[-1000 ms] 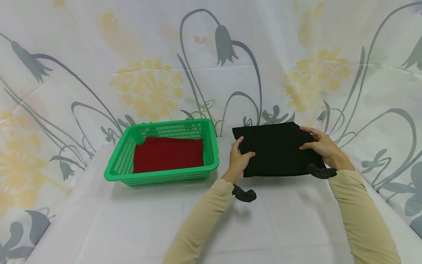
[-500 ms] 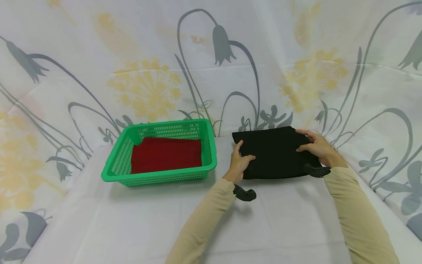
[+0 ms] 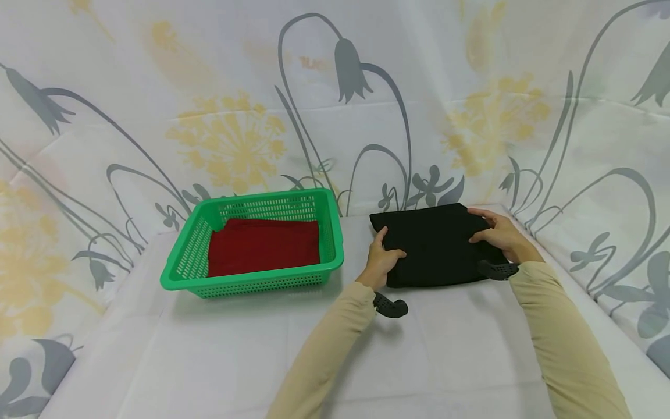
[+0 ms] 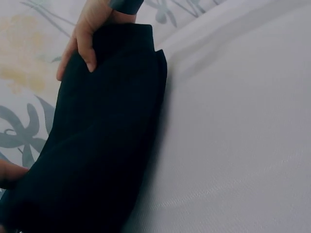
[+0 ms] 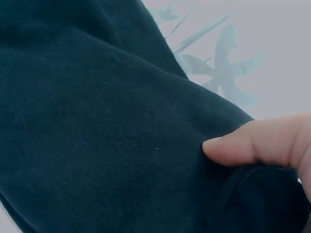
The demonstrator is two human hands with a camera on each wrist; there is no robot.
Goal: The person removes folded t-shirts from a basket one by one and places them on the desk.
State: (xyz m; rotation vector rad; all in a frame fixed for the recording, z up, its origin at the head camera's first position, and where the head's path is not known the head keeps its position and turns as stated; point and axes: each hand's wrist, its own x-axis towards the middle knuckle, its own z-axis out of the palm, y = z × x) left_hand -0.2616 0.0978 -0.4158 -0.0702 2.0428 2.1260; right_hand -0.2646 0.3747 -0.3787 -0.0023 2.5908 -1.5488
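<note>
Flowers cover the big sheet (image 3: 445,35) behind the white counter (image 3: 209,361). On the left sits a green basket (image 3: 262,278). Near it, to the right, is a black cloth (image 3: 434,247), longer from side to side. A red cloth (image 3: 264,247) lies inside the basket. Fingers of the left hand (image 3: 381,260), nearer the basket, grip the black cloth's left end; the right hand's (image 3: 503,235) grip its right end.

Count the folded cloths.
2: a red cloth in the green basket and a black cloth held by the left hand and right hand. Others may be hidden underneath.
</note>
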